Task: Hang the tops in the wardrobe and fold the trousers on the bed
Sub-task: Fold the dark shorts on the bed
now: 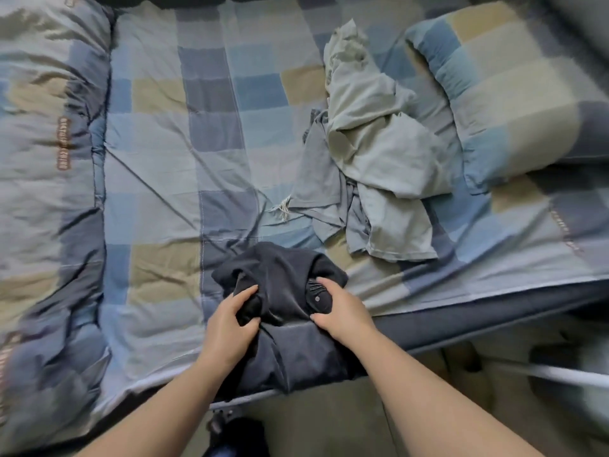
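Both left hand (235, 313) and right hand (336, 308) grip the dark trousers (286, 324) at the bed (158, 206) edge; soft, floppy, probably best held by the waistband.

Open checked sheet (197, 143) mid-bed gives free passage, hemmed by duvet (49, 159) left, pale clothes heap (372, 153) and pillow (514, 103) right, dark trousers (283, 308) at near edge.

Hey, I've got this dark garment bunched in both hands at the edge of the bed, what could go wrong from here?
1. The dark garment hangs partly over the bed edge; if the left hand or right hand lets go, it may slide to the floor.
2. It is bunched, so folding it now may set creases.
3. The pale clothes pile lies close; spreading the garment might tangle them.
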